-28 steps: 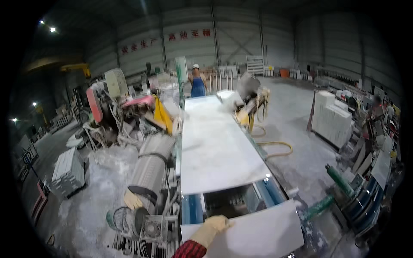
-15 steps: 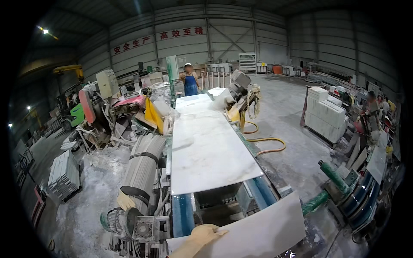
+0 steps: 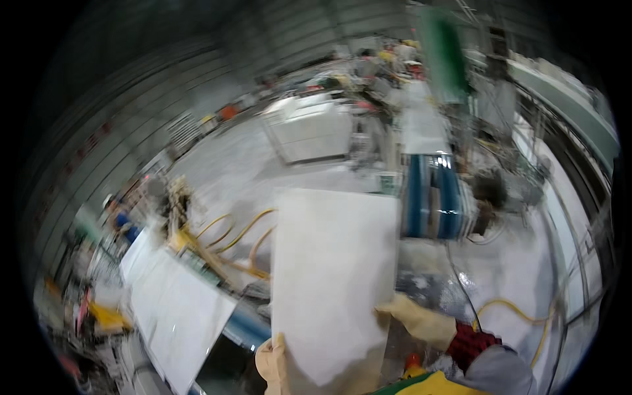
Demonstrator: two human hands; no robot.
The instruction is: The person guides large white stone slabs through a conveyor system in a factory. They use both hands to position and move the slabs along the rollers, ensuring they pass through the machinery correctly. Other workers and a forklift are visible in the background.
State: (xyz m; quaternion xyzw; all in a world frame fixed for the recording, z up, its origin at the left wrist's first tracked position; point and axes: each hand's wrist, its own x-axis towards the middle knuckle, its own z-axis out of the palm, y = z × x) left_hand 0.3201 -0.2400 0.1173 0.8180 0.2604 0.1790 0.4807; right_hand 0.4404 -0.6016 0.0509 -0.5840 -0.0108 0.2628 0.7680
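Down at the near edge, the left hand in a pale cream glove [image 3: 272, 365] is closed on the lower left side of a flat, rectangular white slab [image 3: 336, 283], and the right hand in a matching cream glove [image 3: 416, 319] has the opposite side, a little higher up. So the slab sits squarely between the two hands, its long sides running away from the body and its far end reaching well beyond both gloves. Each grip is narrow, right at the edge; the fingers behind the slab are hidden. A red-and-black plaid sleeve [image 3: 472, 345] shows behind the right glove.

Off to the left, a long, glossy white slab [image 3: 174, 306] lies on a machine bed with a blue belt [image 3: 245, 327] at its near end, well apart from the right hand. Past the held slab, yellow hoses [image 3: 247, 232] curl over the floor, and blue conveyor belts [image 3: 416, 197] stand to the right. Farther out, there's a blurred stack of white blocks [image 3: 309, 128], and far left, a person in blue and a white helmet [image 3: 123, 222].
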